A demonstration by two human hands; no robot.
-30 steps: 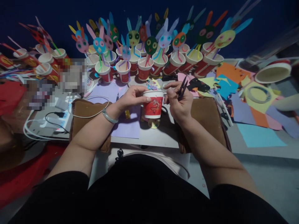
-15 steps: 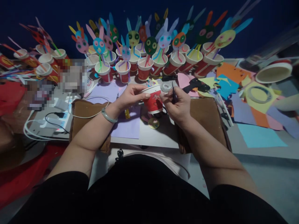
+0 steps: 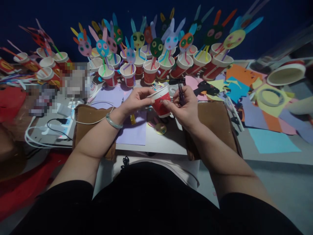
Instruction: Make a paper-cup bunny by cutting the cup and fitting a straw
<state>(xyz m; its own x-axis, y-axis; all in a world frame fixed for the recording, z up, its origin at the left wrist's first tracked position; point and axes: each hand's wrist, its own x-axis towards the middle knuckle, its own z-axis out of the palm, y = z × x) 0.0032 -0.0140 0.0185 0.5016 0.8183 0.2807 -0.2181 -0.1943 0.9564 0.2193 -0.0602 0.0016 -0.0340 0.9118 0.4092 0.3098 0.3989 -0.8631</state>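
A red paper cup (image 3: 161, 103) with a white rim is tilted above the table between my hands. My left hand (image 3: 140, 99) pinches it near the rim at its left side. Held in the curled fingers of my right hand (image 3: 186, 109) is a dark two-pronged tool (image 3: 181, 94), its points upward; its exact kind is unclear. My right thumb presses on the cup's side. Below the cup lies a yellow paper rabbit head (image 3: 160, 128) with pink ears. A grey roll of tape (image 3: 173, 89) is partly hidden behind the cup and my right hand.
Several red cups with paper rabbits on straws (image 3: 151, 70) line the back. Brown cushions (image 3: 94, 125) lie under both forearms. Coloured paper scraps (image 3: 256, 112) and a large tape ring (image 3: 271, 97) are at right. Left are a power strip (image 3: 67, 125), cables and blurred-out items.
The cup has tilted further, its base swinging to the right. My right thumb has come onto its side, and the tool has turned so that two prongs show.
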